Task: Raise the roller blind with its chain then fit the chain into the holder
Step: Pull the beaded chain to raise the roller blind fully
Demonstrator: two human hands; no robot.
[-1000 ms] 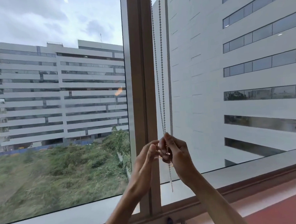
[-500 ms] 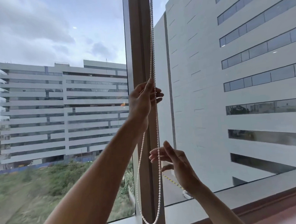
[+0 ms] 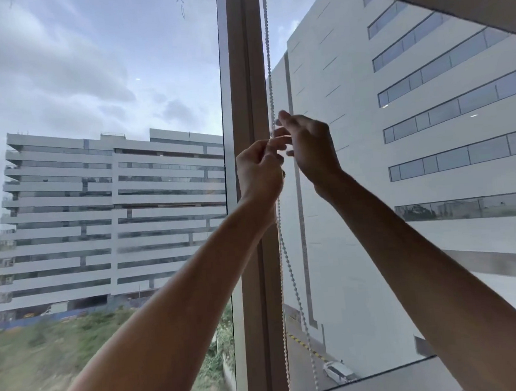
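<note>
A white bead chain (image 3: 268, 57) hangs down in front of the brown window mullion (image 3: 240, 74). My left hand (image 3: 259, 172) is raised against the mullion, its fingertips pinched on the chain. Just to the right and slightly higher, my right hand (image 3: 313, 148) has its fingertips on the same chain. Below the hands the chain falls as two strands (image 3: 301, 314) that run out of view at the bottom. The roller blind's lower edge (image 3: 451, 1) shows as a dark bar at the top right. No chain holder is in view.
Large glass panes (image 3: 92, 115) lie on both sides of the mullion, with office buildings and a green lot outside. A grey sill (image 3: 401, 380) runs along the bottom right.
My right hand has risen from waist height to join my left hand on the chain. The chain's loop has dropped out of view.
</note>
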